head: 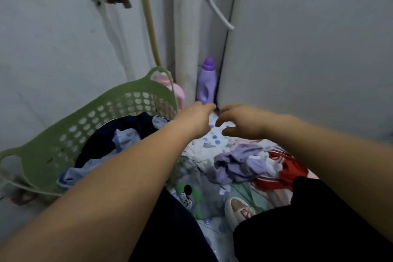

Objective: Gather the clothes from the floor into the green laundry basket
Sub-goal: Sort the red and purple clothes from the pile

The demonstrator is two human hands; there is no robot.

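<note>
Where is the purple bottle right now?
The purple bottle stands upright in the far corner between wall panels, just beyond both hands, right of the pink bottle and green basket.

Only one view is given. It is taken from the person's head and is aimed forward and down, into a wall corner. Both forearms are seen close up, reaching away from the camera. The green laundry basket is seen near, at the left, and the floor below.
</note>
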